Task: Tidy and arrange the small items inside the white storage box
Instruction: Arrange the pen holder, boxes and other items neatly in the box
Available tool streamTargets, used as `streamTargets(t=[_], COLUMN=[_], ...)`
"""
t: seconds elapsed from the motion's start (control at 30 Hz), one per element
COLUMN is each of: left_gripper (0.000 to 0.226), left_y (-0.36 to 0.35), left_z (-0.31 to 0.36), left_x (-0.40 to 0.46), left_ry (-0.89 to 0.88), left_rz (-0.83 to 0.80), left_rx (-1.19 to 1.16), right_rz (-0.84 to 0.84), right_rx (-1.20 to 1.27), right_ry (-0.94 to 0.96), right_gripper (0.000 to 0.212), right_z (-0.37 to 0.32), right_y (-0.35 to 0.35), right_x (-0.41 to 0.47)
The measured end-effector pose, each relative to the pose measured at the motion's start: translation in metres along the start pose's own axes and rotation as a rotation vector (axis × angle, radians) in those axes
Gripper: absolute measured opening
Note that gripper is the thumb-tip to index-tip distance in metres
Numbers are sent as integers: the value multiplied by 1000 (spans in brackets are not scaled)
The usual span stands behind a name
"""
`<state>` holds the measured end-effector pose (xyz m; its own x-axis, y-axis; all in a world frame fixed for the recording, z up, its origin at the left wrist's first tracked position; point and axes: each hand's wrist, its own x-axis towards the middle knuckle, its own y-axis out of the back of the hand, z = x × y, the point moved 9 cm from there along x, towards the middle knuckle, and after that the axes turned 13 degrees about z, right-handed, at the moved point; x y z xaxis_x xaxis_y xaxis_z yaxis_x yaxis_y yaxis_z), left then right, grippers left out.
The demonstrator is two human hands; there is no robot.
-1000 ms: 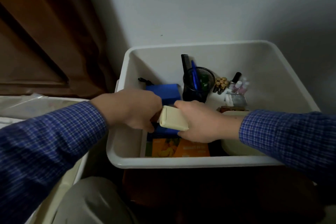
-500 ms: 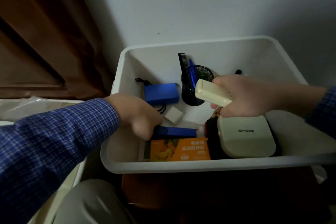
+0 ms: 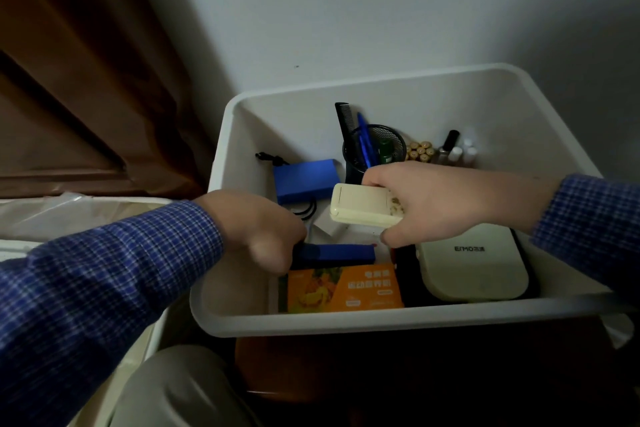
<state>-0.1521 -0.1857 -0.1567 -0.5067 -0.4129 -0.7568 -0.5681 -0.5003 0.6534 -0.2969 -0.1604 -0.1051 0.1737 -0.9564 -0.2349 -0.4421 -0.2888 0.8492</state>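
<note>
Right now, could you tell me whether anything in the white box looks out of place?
Mostly tidy, but the black cable by the blue pack lies in a loose, untidy loop on the white box floor.

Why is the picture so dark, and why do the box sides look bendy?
Head view: the light is dim, so the space under the white storage box is nearly black and the orange packet looks dull. The wide lens bends the box rim into curves. The small bottles at the back look blurry, and both hands look soft.

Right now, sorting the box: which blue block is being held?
The long narrow blue block above the orange packet, gripped by the left hand; the wider blue block lies untouched behind.
</note>
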Motion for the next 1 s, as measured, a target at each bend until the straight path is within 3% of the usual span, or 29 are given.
streamTargets(t=[0.1,0.2,0.27,0.43,0.53,0.67,0.77,0.9,1.0], left_gripper=[44,56,55,52,44,50,46,48,45], left_y=[11,36,45,51,71,66,46,26,23], left_z=[-4,-8,-3,14,12,10,25,27,26], left_x=[-8,-19,-27,-41,-48,-57,-55,-47,-45], left_ry=[-16,-74,-134,-238,-214,-196,-221,-199,-238], left_rz=[119,355,462,555,791,732,724,660,659], left_rx=[-69,-138,-246,-676,-462,-316,-80,-6,32], right_rz=[-95,-199,-179,3,24,-93,-179,-212,-143], right_rx=[-6,66,131,251,340,433,332,258,215], right_ry=[44,126,170,123,52,16,35,27,32], right_gripper=[53,51,48,48,59,41,39,38,21], right_z=[-5,-20,-29,-26,-14,-11,-23,-33,-30], right_y=[-5,-17,-19,-6,6,2,-21,-41,-26], right_x=[-13,-23,-23,-15,-12,-20,-24,-20,-16])
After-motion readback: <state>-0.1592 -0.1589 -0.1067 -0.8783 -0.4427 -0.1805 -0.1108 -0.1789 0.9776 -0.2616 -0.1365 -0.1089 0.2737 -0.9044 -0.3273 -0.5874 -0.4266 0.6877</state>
